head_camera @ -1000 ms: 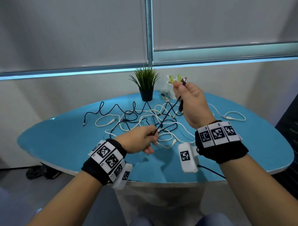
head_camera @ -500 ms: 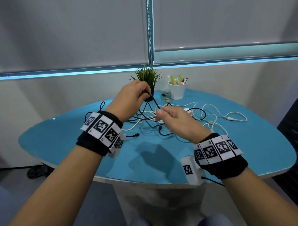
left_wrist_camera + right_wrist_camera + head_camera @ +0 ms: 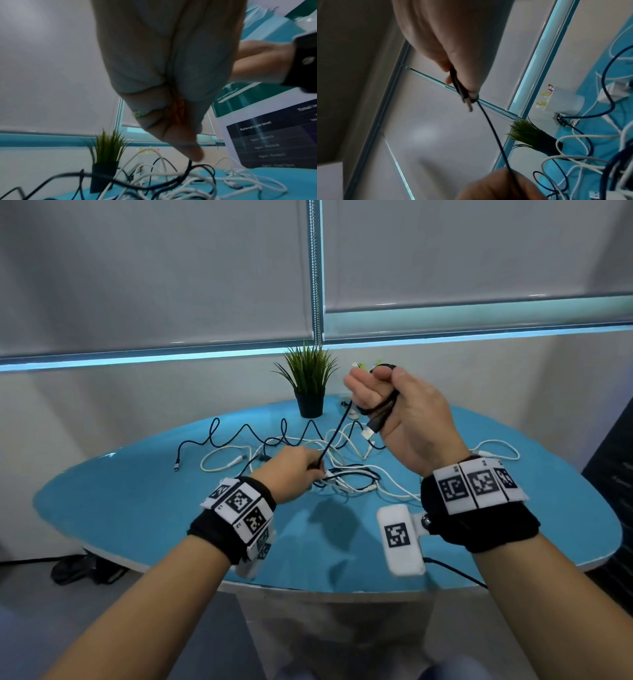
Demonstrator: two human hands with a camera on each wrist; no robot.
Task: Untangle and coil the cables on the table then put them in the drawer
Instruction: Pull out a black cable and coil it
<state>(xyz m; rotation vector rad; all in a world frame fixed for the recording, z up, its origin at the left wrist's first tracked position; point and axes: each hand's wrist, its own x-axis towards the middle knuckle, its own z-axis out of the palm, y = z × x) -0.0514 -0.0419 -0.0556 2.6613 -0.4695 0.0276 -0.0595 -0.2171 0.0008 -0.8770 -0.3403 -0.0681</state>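
The near strip of the blue table (image 3: 164, 522) lies bare in front of both wrists, and so does its left end. The middle is blocked by a tangle of cables (image 3: 346, 474) spreading rightward. At the far edge stand a potted plant (image 3: 310, 385) and a white cup (image 3: 565, 100), close together.

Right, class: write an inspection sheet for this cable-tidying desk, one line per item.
Surface: blue table, cables spread across the middle.
Job's things: black cable stretched between both hands; no drawer seen.
Clutter: potted plant at the back; white cup of pens.
Hands: right hand raised, holding black coils and the plug; left hand pinches the cable low.
Cables: white cables and a dark blue cable tangled on the table.
Surroundings: closed blinds behind.
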